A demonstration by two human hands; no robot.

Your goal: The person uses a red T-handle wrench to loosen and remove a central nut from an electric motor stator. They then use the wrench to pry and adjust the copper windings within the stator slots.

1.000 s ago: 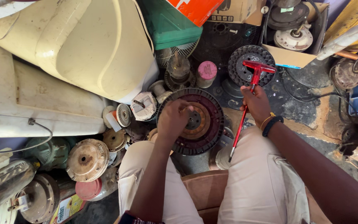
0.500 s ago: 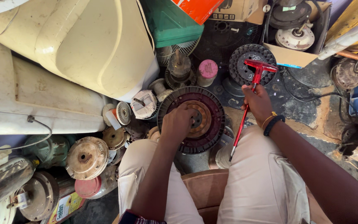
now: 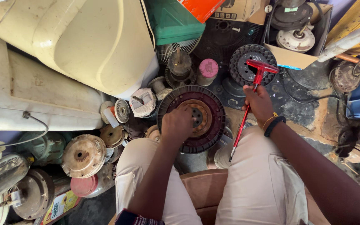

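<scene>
Left hand [image 3: 177,123] rests fingers-down, curled, on the round dark maroon ribbed metal disc [image 3: 193,118], which stands between the knees; whether it grips cannot be told. Right hand [image 3: 258,104] is closed around the red T-handled metal driver [image 3: 251,100], held tilted just beside the disc's right edge.

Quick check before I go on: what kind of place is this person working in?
Most likely a small repair workshop for fans or electric motors. The left hand rests on a round dark motor disc, the right hand grips a red T-handle wrench, and worn motor housings crowd the floor beside a fan grille.
</scene>
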